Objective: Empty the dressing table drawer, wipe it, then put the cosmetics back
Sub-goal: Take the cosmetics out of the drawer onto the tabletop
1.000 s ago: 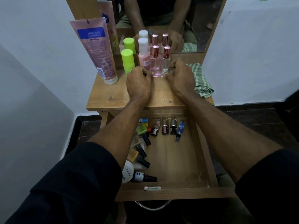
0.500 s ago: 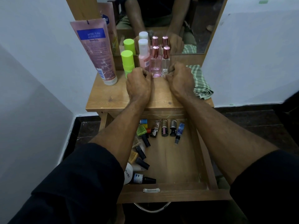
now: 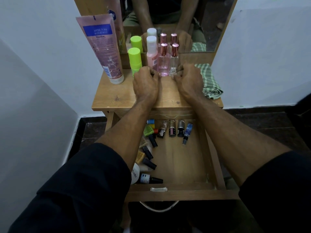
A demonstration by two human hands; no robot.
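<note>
The drawer (image 3: pixel 170 192) is pulled out toward the person, with its long side running from the table to the person. Its front edge with the small metal handle (image 3: pixel 158 189) is nearest the camera.

Inside the drawer lie many little cosmetics. A row of small bottles (image 3: pixel 172 130) lies at the far end, with their long sides running front to back. More dark-capped bottles (image 3: pixel 149 153) lie down the left side, tilted this way and that. A white jar (image 3: pixel 135 173) sits in the near left corner, partly under the sleeve. Beside it lies a bottle with a black cap (image 3: pixel 150 179) pointing right. The middle and right of the drawer floor is bare wood.

Both hands are up on the table top (image 3: pixel 114 96), not in the drawer. The left hand (image 3: pixel 145 84) has its fingers curled under, close to the bottles standing there. The right hand (image 3: pixel 188 81) is curled the same way (I cannot tell if either hand holds anything, because the fingers hide it).

Standing in a row at the back of the table are a pink tube (image 3: pixel 104 49) on its cap, a green stick (image 3: pixel 134 62), a pink bottle (image 3: pixel 152 52), and two perfume bottles (image 3: pixel 168 61). A green checked cloth (image 3: pixel 209 81) lies at the right, just beside the right hand. The mirror (image 3: pixel 185 19) behind shows the arms.
</note>
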